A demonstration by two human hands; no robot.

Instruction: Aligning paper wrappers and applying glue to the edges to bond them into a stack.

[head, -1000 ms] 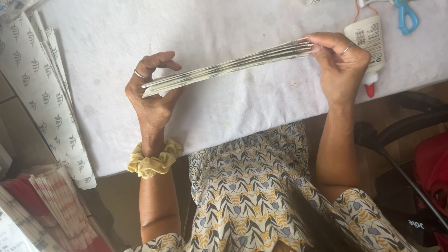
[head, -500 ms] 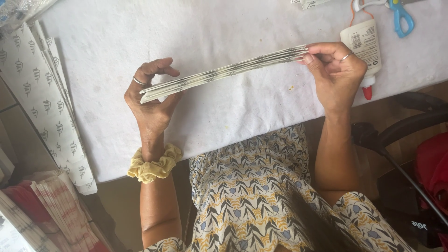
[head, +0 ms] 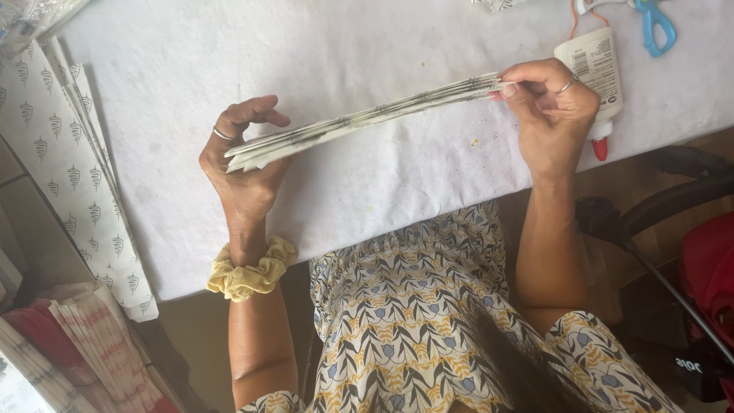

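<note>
Both hands hold a long, flat stack of folded printed paper sheets (head: 367, 121) edge-on above the white table (head: 382, 183). The left hand (head: 243, 164) pinches its near-left end; the right hand (head: 552, 107) grips the far-right end, beside a white glue bottle (head: 592, 69).

I see my left hand (head: 243, 170) and right hand (head: 552, 107) pinching a folded paper stack (head: 367, 121) above the white bench (head: 397, 46).
</note>
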